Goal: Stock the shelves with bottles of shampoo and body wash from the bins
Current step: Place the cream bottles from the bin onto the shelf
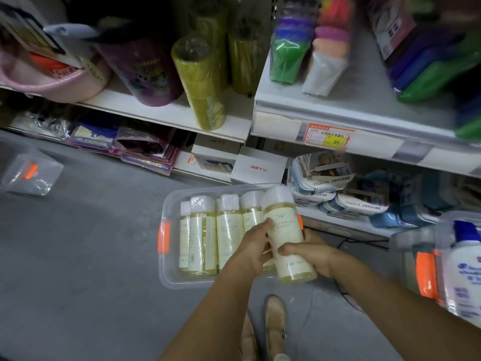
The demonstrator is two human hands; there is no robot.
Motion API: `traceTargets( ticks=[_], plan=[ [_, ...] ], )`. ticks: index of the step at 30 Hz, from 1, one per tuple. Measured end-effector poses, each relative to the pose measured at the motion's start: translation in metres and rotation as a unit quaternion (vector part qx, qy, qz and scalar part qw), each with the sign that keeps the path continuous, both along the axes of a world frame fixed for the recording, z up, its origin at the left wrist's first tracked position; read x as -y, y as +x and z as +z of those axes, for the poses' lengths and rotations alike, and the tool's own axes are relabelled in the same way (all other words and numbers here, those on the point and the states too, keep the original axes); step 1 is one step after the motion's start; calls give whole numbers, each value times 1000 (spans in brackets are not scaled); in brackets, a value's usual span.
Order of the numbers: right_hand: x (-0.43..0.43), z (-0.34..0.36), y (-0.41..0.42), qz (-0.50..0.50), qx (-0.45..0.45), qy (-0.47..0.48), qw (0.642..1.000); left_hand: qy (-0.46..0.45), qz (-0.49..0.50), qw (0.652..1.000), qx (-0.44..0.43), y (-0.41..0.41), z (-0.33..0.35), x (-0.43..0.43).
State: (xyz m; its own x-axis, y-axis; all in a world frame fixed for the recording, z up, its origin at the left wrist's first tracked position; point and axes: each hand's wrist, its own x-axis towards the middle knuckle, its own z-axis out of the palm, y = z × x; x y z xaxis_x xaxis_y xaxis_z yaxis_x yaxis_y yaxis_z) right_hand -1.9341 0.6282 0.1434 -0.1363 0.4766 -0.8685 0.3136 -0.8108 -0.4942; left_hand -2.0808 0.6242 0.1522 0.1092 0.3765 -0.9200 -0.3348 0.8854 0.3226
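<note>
At the far left a clear plastic lid with an orange clip (31, 175) lies loose on the grey floor, where a careless step could land on it. In the middle sits the clear plastic bin with orange latches (169, 272), and a row of yellow shrink-wrapped bottles with white caps (229, 230) lies in it. Over the bin's right end both hands hold the task's thing, a tall clear bottle of yellow liquid with a white cap (285, 227). The left hand (253, 250) curls round the bottle's left side. The right hand (307, 252) wraps the lower body, thumb across the front and fingers behind.

The glossy film looks slippery, so I judge the change to a one-handed hold to be the risky point. A loose grip could drop the bottle onto the row below or onto the tan shoes (273, 324) nearer in. A dark cable (347, 295) runs along the floor under the right forearm and could catch a foot.

Further right, the white shelf with a red and yellow price tag (286, 100) juts out, and the cap could strike its edge on the way up. At the near right a second clear bin (406, 246), holding a white bottle with a blue cap (468, 267), stands close to the right arm, so a swing of the elbow could knock it.
</note>
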Motion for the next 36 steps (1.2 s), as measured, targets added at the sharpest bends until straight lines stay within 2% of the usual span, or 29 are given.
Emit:
traceTargets(
  ticks=[5, 8, 23, 29, 36],
  plan=[
    [5, 46, -9, 32, -80, 5, 996, 42, -30, 998, -31, -21, 41, 3],
    [5, 76, -18, 40, -95, 26, 994, 72, -31, 995, -57, -32, 74, 4],
    [5, 267, -46, 155, -139, 150, 967, 242, -8, 966, -94, -81, 240, 9],
    [13, 331, -56, 176, -137, 224, 949, 300, -11, 945, -131, -91, 301, 8],
    [8, 389, -60, 152, -107, 319, 929, 379, -24, 913, -151, -88, 376, -2]
  ],
)
